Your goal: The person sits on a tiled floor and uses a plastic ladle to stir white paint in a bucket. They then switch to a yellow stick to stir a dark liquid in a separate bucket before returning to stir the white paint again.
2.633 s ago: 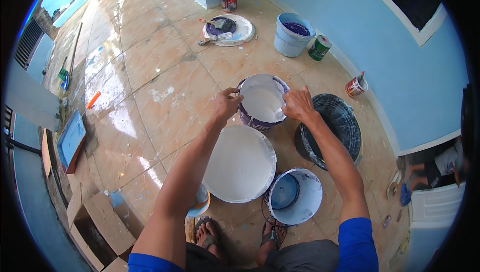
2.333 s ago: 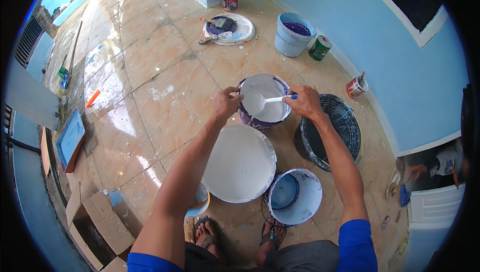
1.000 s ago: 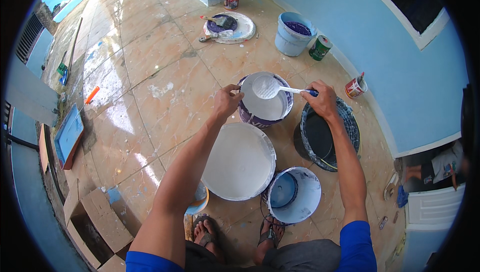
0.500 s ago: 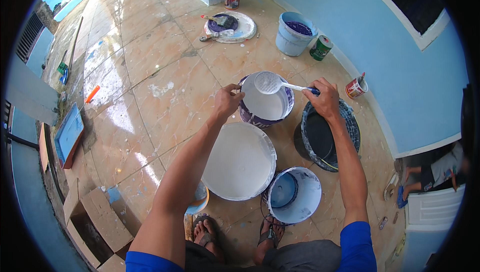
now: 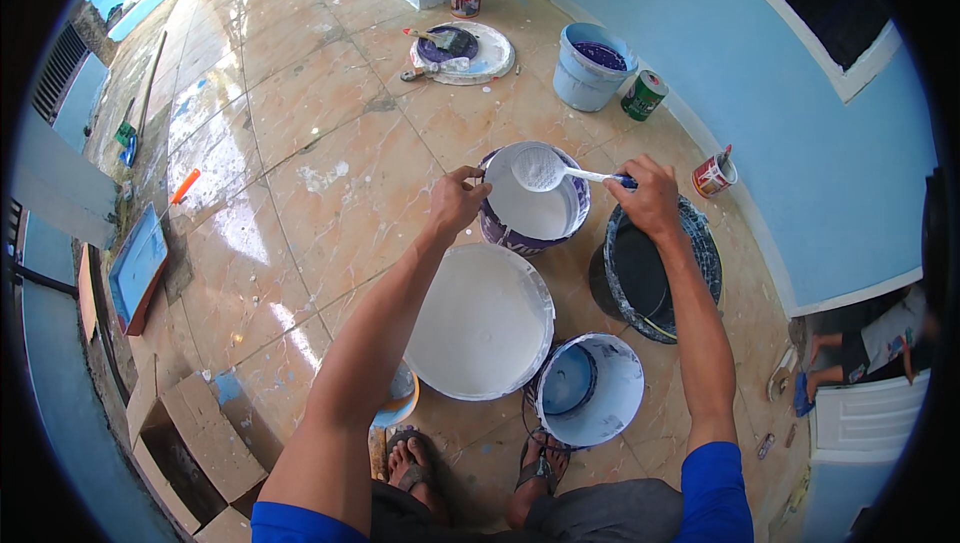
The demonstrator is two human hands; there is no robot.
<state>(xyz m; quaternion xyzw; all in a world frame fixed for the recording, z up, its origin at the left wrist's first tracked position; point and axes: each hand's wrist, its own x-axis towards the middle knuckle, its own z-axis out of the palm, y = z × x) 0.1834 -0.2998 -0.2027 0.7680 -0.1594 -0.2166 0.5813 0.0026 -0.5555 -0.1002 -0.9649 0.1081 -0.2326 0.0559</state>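
Observation:
White paint fills much of a purple-and-white bucket (image 5: 525, 239) in front of me. My left hand (image 5: 459, 200) grips its left rim between thumb and fingers. Over the paint, near the far rim, is the white-coated bowl of a ladle (image 5: 540, 168); whether it touches the paint I cannot tell. My right hand (image 5: 648, 195) is wrapped around the ladle's dark blue handle end, to the right of the bucket. Nearer to me stands a wide tub (image 5: 552, 318) of white paint. A black bucket (image 5: 712, 293) sits below my right hand.
A pale bucket (image 5: 625, 383) and a small orange-rimmed container (image 5: 405, 411) stand by my feet. Farther off are a light blue bucket (image 5: 585, 88), a green can (image 5: 644, 96) and a lid (image 5: 490, 53) with brushes. A paint tray (image 5: 138, 268) and cardboard box (image 5: 210, 433) lie left. Another person (image 5: 885, 333) is at right.

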